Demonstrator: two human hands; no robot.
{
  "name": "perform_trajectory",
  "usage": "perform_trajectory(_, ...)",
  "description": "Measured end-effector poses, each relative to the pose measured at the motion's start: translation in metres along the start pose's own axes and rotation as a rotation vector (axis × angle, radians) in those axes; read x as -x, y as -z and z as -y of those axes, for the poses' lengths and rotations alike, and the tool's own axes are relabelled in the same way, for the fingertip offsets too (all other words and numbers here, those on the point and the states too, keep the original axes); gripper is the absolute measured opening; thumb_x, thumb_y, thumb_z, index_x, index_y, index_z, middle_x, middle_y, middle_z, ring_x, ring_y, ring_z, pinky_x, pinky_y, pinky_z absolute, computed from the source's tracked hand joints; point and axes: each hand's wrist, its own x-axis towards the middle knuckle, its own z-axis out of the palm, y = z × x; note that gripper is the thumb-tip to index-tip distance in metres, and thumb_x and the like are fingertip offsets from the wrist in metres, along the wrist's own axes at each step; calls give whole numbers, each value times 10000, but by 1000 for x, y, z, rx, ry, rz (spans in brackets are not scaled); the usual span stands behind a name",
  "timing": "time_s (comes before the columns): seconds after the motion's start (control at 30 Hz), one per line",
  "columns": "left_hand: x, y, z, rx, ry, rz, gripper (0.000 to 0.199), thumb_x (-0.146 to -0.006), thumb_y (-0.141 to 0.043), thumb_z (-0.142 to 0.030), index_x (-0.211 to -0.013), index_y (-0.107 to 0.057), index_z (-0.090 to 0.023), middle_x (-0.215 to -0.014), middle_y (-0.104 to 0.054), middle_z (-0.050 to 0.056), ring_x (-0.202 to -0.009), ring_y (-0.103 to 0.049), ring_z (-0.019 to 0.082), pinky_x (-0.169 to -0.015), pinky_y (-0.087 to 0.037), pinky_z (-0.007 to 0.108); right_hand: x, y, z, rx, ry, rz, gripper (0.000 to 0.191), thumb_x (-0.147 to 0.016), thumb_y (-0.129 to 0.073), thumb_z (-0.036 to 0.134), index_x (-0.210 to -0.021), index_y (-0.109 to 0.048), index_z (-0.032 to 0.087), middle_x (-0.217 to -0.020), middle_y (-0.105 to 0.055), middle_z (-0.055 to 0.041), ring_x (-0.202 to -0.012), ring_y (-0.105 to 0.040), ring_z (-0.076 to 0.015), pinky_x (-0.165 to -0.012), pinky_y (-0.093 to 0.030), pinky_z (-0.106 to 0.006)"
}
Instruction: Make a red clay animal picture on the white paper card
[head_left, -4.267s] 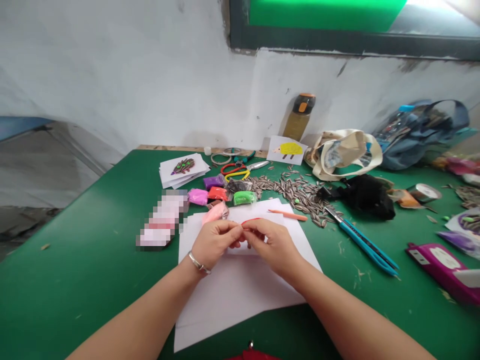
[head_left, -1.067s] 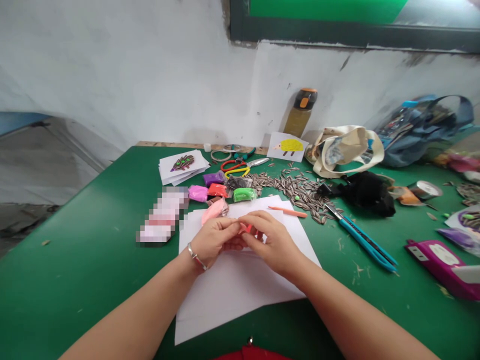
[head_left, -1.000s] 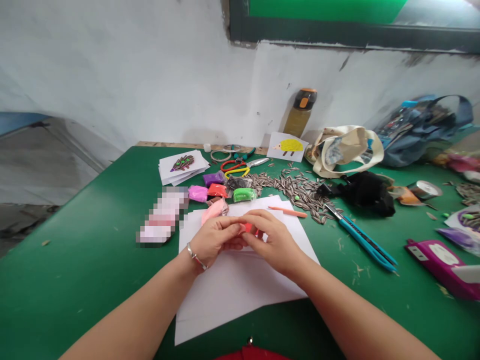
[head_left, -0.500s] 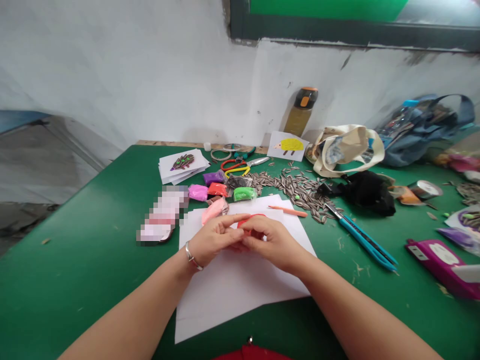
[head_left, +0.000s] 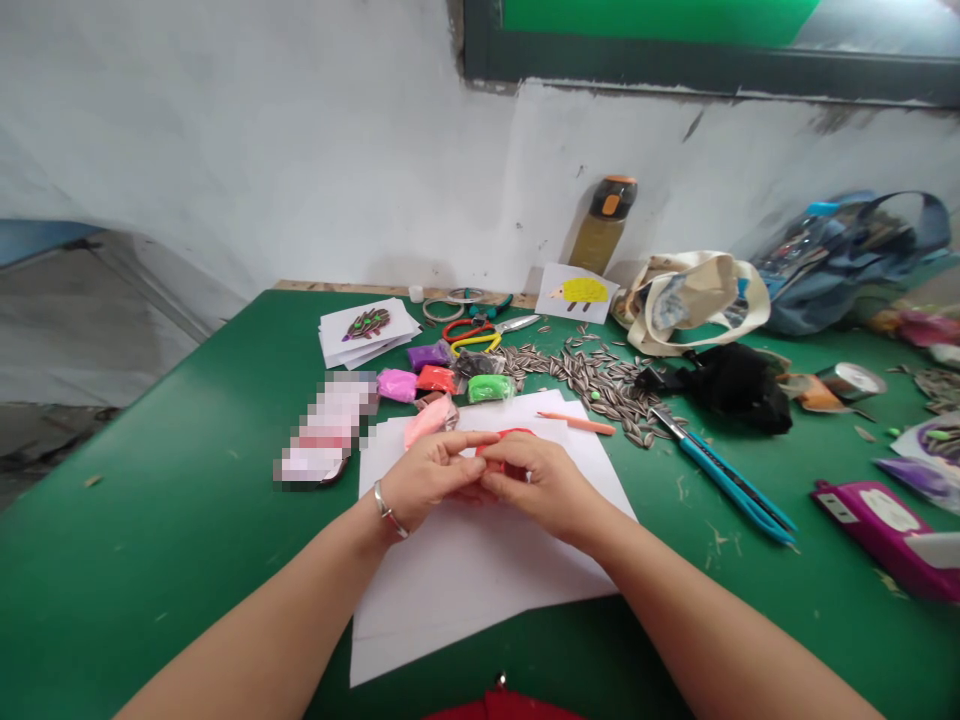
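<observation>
Over the white paper sheets (head_left: 480,570), my left hand (head_left: 442,468) and my right hand (head_left: 544,475) meet with their fingertips together. A small red piece (head_left: 516,433), mostly hidden by the fingers, shows between them; its kind cannot be made out. My right thumb and fingers are curled in a pinch. The left fingers reach across behind it, with the thumb against the right fingertips. Just beyond my left hand lies a pale pink clay packet (head_left: 429,420). An orange pencil-like stick (head_left: 577,422) rests on the paper beyond my right hand.
Behind are clay packets (head_left: 491,388), scissors (head_left: 480,330), scattered sunflower seeds (head_left: 600,375) and a seed-decorated card (head_left: 367,325). A yellow hedgehog drawing (head_left: 576,292) leans by a bottle (head_left: 602,225). Rightward lie a blue utility knife (head_left: 731,480), black cloth (head_left: 739,388) and purple case (head_left: 885,530).
My fingers have shifted very slightly around the red piece, with the right fingertips a touch closer to the left. Everything on the table stays where it was.
</observation>
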Motion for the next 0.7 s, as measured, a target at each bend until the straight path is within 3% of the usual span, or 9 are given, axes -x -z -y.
perform_trajectory(0.27,3,-3,-3,-1,17,-24,608,-707,-773,-463,-1209,-612,-159,-887,-737,92,-720,-710,188,-670,-560,284,1,-3,-3,42,13,-163,120,-853,-613,176,-781,-706,198,-719,-622,0,-665,-544,-114,-627,-414,-237)
perform_trajectory(0.4,3,-5,-3,-20,41,-14,436,-734,-734,-508,-960,-708,-136,-854,-729,82,-726,-702,169,-658,-545,248,2,-5,-2,110,108,-265,134,-877,-583,183,-882,-717,186,-809,-620,-44,-746,-567,-138,-677,-450,-256)
perform_trajectory(0.5,3,-6,-2,-12,65,-18,410,-684,-773,-509,-786,-705,-117,-749,-719,71,-692,-696,164,-634,-535,231,4,-6,-4,156,158,-251,161,-883,-560,174,-915,-717,183,-844,-612,-62,-796,-572,-157,-708,-466,-275)
perform_trajectory(0.7,7,-9,-6,12,90,2,396,-665,-792,-490,-796,-722,-123,-719,-715,64,-641,-668,133,-627,-525,223,6,3,-2,66,102,-124,316,-829,-618,144,-1135,-644,219,-1002,-628,-52,-822,-585,-135,-730,-488,-260)
